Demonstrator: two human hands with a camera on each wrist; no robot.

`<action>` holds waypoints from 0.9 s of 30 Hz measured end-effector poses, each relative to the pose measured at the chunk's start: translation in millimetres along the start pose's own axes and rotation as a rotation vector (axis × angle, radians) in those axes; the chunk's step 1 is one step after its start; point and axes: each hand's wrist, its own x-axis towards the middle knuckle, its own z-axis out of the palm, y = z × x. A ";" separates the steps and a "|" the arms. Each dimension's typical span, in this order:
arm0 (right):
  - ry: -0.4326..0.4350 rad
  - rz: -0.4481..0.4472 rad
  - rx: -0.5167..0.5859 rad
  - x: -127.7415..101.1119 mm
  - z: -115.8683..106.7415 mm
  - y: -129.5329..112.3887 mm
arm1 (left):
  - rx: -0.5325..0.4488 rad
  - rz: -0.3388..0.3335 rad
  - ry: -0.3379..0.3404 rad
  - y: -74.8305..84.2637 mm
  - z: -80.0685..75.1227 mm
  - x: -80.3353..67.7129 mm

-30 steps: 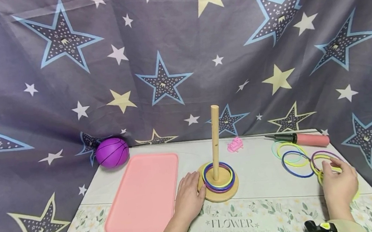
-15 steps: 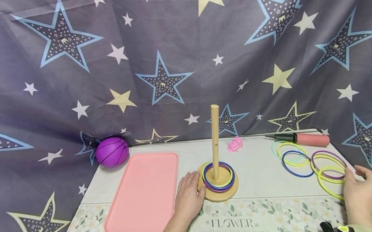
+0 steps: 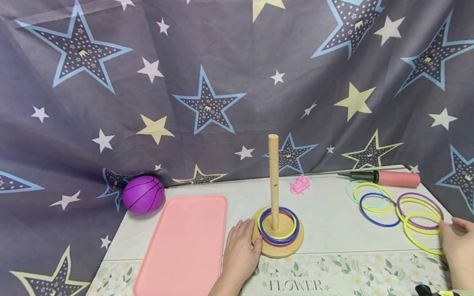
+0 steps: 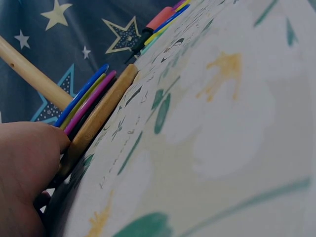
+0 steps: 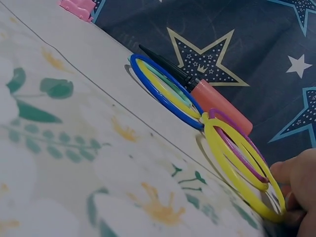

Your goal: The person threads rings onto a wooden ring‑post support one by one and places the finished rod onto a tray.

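Listing from the left: a purple ball (image 3: 142, 194) is set against the star-printed backdrop (image 3: 212, 73), with a pink tray (image 3: 182, 248) just beside it on the floral-print tablecloth (image 3: 303, 285). The wooden ring-toss base (image 3: 279, 247) is steadied by the left hand (image 3: 240, 253), whose relaxed fingers are pressed against its rim; blue, yellow and purple rings (image 3: 279, 225) are already stacked round the upright peg (image 3: 274, 182). A small pink toy (image 3: 299, 185) and a pink hand pump (image 3: 389, 178) are kept at the far edge. Loose rings (image 3: 374, 196) are spread at the right, and the nearest yellow ring (image 3: 422, 237) is touched at its rim by the right hand (image 3: 466, 251), fingers loosely curled, not yet closed on it. The step in hand is judged to be picking up a ring; a firm pinch and lift are called for.
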 end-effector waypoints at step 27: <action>-0.059 -0.060 -0.044 0.9 -4.7 -1.2 | 0.001 0.006 0.005 1.1 -0.9 -0.8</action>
